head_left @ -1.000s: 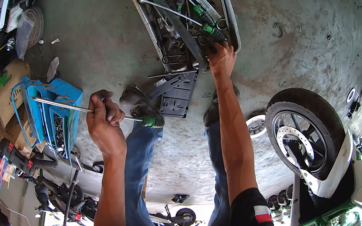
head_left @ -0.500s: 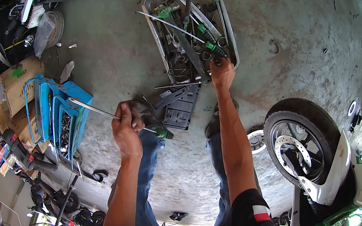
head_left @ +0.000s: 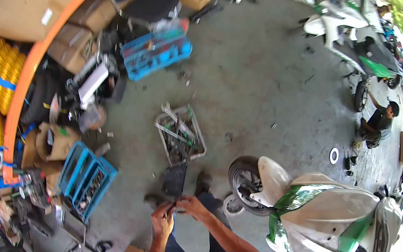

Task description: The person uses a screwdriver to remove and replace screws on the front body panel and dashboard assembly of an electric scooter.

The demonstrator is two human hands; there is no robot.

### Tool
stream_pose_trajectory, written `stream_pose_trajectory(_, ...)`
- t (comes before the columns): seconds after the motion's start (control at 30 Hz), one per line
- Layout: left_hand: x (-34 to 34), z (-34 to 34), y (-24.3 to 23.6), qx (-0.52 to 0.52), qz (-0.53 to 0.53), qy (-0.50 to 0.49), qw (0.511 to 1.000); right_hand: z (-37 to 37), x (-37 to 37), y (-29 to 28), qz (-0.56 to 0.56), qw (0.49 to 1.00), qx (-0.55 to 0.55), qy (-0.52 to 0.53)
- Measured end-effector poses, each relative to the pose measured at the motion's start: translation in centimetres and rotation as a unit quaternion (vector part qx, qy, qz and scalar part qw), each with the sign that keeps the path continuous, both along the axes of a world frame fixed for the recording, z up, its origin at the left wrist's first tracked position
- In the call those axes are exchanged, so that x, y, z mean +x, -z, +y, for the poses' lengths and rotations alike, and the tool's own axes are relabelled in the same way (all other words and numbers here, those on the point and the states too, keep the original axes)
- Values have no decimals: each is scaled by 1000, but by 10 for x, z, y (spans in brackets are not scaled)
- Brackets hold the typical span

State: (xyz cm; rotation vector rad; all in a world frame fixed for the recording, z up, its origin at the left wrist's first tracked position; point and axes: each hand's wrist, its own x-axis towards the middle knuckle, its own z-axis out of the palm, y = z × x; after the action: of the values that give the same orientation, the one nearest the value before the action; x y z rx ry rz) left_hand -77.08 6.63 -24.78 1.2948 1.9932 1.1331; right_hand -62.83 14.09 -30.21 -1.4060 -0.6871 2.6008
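Small dark piece was nearer to the person than the metal tray, in the closed grip of the left hand; whether the right hand also gripped it, I could not tell. Probably it was light, stiff, maybe greasy, best taken by its ends. Before the tray, a black panel stood in the way; leftward was a blue toolbox, rightward a scooter.
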Motion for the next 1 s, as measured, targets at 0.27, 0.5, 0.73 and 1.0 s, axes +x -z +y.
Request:
stream_pose_trajectory(0.27,34,-9,-165,21,-130,-136,982,-36,33,-171,100,967,235,24)
stream_pose_trajectory(0.5,122,-109,-261,32,-552,-104,827,-191,160,-277,-15,842,507,-181)
stream_pose_trajectory(0.73,212,-186,-303,60,-579,-64,811,-374,340,-279,-56,812,581,-13)
stream_pose_trajectory(1.0,368,-220,-322,-57,-599,49,797,-496,540,-381,-203,797,568,32)
